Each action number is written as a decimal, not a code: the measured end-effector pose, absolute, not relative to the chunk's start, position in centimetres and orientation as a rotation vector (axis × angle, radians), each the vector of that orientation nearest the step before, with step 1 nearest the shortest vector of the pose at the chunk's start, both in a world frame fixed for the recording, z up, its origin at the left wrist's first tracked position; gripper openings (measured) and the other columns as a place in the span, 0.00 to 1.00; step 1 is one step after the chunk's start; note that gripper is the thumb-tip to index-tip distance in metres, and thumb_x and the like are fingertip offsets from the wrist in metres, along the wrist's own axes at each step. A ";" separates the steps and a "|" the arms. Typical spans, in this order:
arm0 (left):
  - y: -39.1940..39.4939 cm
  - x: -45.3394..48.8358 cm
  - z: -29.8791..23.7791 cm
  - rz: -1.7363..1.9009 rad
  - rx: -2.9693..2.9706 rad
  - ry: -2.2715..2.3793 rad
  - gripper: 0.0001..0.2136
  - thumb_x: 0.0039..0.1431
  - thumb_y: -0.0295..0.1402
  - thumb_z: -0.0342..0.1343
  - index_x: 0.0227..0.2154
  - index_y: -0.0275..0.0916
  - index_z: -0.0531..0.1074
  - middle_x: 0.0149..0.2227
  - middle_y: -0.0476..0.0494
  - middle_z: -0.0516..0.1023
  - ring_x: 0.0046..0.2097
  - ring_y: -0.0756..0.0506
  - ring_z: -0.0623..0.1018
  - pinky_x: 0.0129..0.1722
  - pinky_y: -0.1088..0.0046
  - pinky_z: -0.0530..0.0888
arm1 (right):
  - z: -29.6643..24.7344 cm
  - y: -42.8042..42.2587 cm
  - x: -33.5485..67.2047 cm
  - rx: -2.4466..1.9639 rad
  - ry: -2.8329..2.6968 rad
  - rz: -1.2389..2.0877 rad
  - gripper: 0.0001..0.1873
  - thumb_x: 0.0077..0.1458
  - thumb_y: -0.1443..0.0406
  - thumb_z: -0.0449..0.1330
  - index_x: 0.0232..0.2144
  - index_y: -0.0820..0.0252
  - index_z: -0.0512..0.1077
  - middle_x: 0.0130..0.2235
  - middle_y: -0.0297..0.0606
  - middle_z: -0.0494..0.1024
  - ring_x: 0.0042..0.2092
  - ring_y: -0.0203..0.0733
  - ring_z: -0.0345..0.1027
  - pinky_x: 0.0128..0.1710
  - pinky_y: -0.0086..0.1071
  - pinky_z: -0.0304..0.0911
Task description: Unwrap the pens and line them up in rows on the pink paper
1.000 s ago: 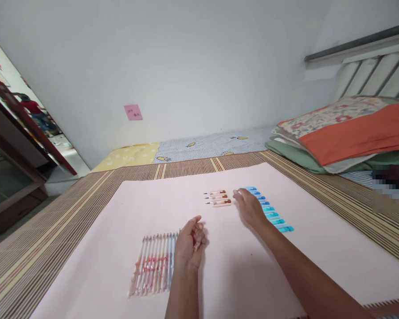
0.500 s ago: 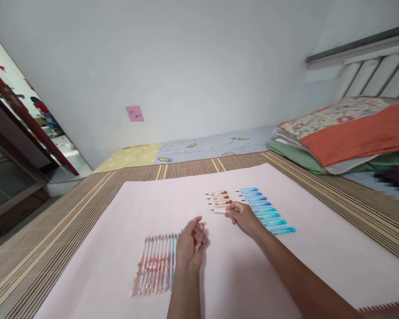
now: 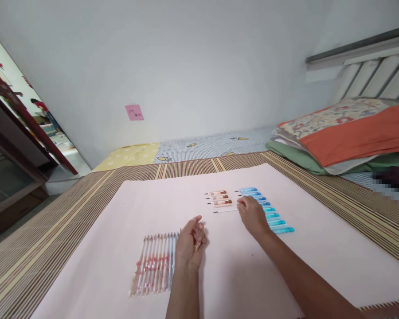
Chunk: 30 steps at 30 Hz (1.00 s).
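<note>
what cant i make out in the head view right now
Head view:
- Right end of the slim white dark-tipped pen: hidden by the right hand, so its grip is unclear
- Pale brown-marked object: mostly covered by the left hand's fingers
- Handwriting on the square pink paper note: too small

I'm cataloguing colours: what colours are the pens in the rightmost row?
The rightmost pens run from blue, farthest, to turquoise, nearest; head view.
</note>
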<state>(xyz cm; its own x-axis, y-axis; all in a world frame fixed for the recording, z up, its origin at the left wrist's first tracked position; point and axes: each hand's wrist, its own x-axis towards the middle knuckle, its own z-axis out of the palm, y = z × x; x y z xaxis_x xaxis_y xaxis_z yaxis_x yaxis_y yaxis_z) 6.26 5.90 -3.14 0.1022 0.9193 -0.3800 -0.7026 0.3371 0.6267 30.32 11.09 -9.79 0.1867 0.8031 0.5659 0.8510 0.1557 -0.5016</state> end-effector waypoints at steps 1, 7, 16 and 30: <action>5.9 6.3 -3.2 1.226 0.319 0.827 0.12 0.47 0.31 0.68 0.35 0.33 0.76 0.22 0.54 0.73 0.16 0.58 0.56 0.17 0.79 0.53 | -9.8 10.9 30.5 -1.692 -1.601 -0.075 0.05 0.57 0.69 0.56 0.32 0.58 0.72 0.35 0.39 0.76 0.38 0.44 0.68 0.41 0.35 0.57; 5.9 6.3 -3.3 1.218 0.322 0.809 0.13 0.45 0.32 0.69 0.34 0.32 0.76 0.22 0.54 0.73 0.15 0.59 0.55 0.16 0.79 0.50 | -8.8 10.1 29.4 -1.930 -1.717 -0.030 0.06 0.58 0.68 0.61 0.28 0.58 0.72 0.33 0.37 0.75 0.36 0.41 0.67 0.37 0.33 0.52; 5.9 6.4 -3.0 1.217 0.324 0.812 0.13 0.44 0.32 0.69 0.32 0.33 0.76 0.21 0.55 0.73 0.15 0.59 0.54 0.16 0.79 0.50 | -8.3 11.2 28.7 -1.914 -1.745 0.016 0.09 0.58 0.71 0.61 0.27 0.58 0.72 0.32 0.35 0.75 0.34 0.38 0.66 0.36 0.31 0.49; 5.8 6.6 -2.8 1.222 0.349 0.829 0.15 0.43 0.34 0.70 0.33 0.33 0.75 0.22 0.54 0.72 0.15 0.59 0.55 0.17 0.79 0.50 | -8.4 11.9 28.4 -1.881 -1.697 0.035 0.07 0.57 0.70 0.61 0.28 0.57 0.70 0.31 0.33 0.77 0.32 0.39 0.67 0.35 0.31 0.49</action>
<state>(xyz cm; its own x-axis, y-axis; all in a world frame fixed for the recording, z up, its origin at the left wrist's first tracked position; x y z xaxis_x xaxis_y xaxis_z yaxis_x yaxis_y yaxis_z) 6.55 5.77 -2.80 0.1032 0.9230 -0.3706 -0.6852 0.3361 0.6462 28.35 11.90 -8.43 0.1831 0.9134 0.3636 0.8974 -0.0043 -0.4411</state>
